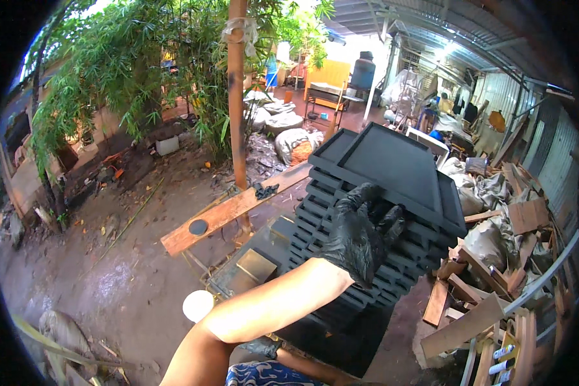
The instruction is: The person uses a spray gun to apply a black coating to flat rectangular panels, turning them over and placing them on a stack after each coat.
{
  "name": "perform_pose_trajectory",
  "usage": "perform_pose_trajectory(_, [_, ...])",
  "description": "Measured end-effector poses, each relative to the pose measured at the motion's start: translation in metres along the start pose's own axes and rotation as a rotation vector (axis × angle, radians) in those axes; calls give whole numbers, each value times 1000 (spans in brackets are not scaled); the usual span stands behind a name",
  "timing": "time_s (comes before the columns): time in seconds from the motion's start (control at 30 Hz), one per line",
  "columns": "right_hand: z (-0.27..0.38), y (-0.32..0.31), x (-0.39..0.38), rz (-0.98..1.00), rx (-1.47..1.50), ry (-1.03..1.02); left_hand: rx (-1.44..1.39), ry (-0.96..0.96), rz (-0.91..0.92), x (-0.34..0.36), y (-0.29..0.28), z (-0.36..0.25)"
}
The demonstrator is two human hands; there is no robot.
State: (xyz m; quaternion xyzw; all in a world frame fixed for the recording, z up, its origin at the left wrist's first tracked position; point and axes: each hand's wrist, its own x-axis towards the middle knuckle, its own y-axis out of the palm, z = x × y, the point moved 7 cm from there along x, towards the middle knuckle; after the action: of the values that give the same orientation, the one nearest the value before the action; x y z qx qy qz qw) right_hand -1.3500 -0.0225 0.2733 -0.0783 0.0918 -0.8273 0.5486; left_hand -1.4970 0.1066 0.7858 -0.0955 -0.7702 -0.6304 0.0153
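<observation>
A tall stack of black rectangular trays or frames stands before me, its layers slightly offset. On top lies a flat black panel with a raised rim. My left hand, in a loose black glove, reaches across to the near edge of that panel. Its fingertips rest on the rim, thumb and fingers apart. Low in the view, beneath my left forearm, my right hand wears a dark glove. Its fingers are mostly hidden, and whatever they touch does not show.
A wooden plank carries a dark round disc and crumpled black material. A tan block and a white round object are near my left arm. Wood scraps and sacks pile up at right. A post stands ahead.
</observation>
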Motion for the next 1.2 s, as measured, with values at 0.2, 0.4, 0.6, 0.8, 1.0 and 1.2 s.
perform_pose_trajectory(0.2, [-2, -24, -21, -17, 24, 28, 81, 72, -59, 22, -4, 4])
perform_pose_trajectory(0.4, [2, -40, -48, -43, 35, 71, -14, 42, -59, 37, -4, 4])
perform_pose_trajectory(0.6, [13, -72, -89, -128, 36, 141, 31, 163, -94, 54, 10, 10])
perform_pose_trajectory(0.8, [20, -100, -121, -207, 14, 186, 132, -75, -73, 94, -7, 21])
perform_pose_trajectory(1.0, [23, -121, -154, -245, -10, 214, 31, 124, -169, 81, 26, 37])
perform_pose_trajectory(1.2, [8, -122, -166, -228, -21, 239, 404, 383, -389, 115, -14, 5])
